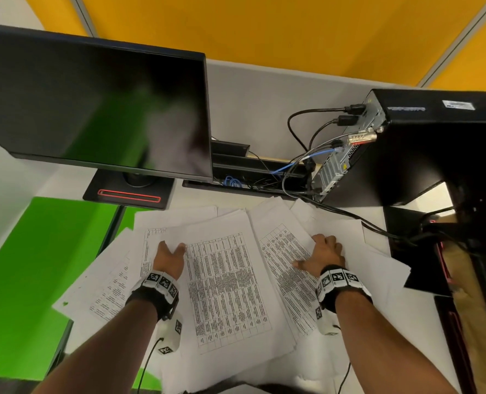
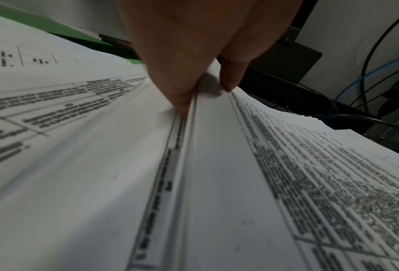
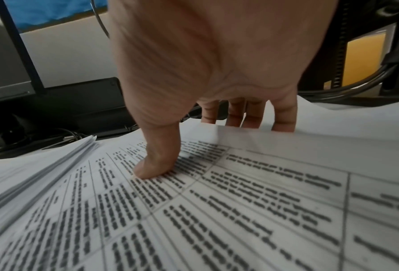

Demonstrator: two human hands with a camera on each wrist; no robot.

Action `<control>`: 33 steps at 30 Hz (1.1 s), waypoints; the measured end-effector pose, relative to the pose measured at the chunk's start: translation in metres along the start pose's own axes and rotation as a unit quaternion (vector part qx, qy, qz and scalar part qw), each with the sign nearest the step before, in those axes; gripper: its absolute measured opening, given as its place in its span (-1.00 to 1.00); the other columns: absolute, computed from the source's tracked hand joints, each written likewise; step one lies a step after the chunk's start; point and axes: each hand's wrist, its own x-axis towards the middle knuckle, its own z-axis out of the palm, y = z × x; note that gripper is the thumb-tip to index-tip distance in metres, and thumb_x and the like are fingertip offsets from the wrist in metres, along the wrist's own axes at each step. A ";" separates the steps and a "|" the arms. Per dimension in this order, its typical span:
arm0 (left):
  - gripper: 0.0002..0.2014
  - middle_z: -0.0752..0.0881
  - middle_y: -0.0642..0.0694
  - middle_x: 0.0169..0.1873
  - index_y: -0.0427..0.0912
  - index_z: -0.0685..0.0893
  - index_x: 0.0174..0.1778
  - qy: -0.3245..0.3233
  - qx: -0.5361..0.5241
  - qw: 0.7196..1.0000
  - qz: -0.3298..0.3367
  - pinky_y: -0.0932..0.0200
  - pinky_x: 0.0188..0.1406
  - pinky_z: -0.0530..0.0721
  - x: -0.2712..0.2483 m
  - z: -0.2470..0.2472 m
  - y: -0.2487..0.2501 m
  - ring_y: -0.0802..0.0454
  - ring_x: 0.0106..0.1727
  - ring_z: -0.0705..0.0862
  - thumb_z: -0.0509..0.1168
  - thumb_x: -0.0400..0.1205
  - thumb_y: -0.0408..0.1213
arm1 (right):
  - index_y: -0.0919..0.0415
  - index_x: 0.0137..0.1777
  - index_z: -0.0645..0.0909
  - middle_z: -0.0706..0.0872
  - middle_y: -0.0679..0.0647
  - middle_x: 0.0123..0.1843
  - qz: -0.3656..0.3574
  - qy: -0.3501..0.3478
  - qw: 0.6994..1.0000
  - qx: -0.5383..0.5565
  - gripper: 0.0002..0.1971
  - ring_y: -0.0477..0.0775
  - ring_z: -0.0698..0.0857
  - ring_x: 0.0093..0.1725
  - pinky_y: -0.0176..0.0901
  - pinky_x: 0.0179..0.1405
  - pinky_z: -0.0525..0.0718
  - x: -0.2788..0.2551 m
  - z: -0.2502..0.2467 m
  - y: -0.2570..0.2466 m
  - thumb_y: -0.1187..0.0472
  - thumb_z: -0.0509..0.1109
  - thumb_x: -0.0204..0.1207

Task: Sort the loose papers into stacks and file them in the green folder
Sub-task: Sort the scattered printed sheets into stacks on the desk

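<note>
Printed white papers lie spread across the desk, with a thicker middle stack (image 1: pixel 230 280) and more table-printed sheets (image 1: pixel 287 251) to its right. The green folder (image 1: pixel 37 265) lies open on the left, partly under the papers, and its edge (image 2: pixel 54 27) shows in the left wrist view. My left hand (image 1: pixel 169 255) pinches the left edge of the middle stack (image 2: pixel 216 165), thumb (image 2: pixel 230 78) on top and fingers (image 2: pixel 179 99) along the edge. My right hand (image 1: pixel 324 254) holds the right sheets (image 3: pixel 240 201). Its thumb (image 3: pixel 152 168) presses on the print, and its fingers (image 3: pixel 244 117) reach behind a raised paper edge.
A black monitor (image 1: pixel 93 103) on a base (image 1: pixel 128 191) stands at the back left. A black computer tower (image 1: pixel 423 143) stands at the right with cables (image 1: pixel 349 214) trailing over the papers' far corner. A yellow partition rises behind the desk.
</note>
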 end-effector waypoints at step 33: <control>-0.46 0.39 -0.30 0.52 -0.33 0.28 0.55 -0.017 -0.051 0.998 0.020 -0.04 0.51 0.27 0.000 -0.004 0.000 -0.26 0.54 0.35 0.08 0.73 -0.08 | 0.17 0.34 0.57 0.70 -0.09 0.16 -0.225 0.091 0.873 0.423 -0.66 -0.51 0.65 0.00 -0.61 -0.04 0.60 -0.081 -0.122 -0.039 0.33 0.37 0.58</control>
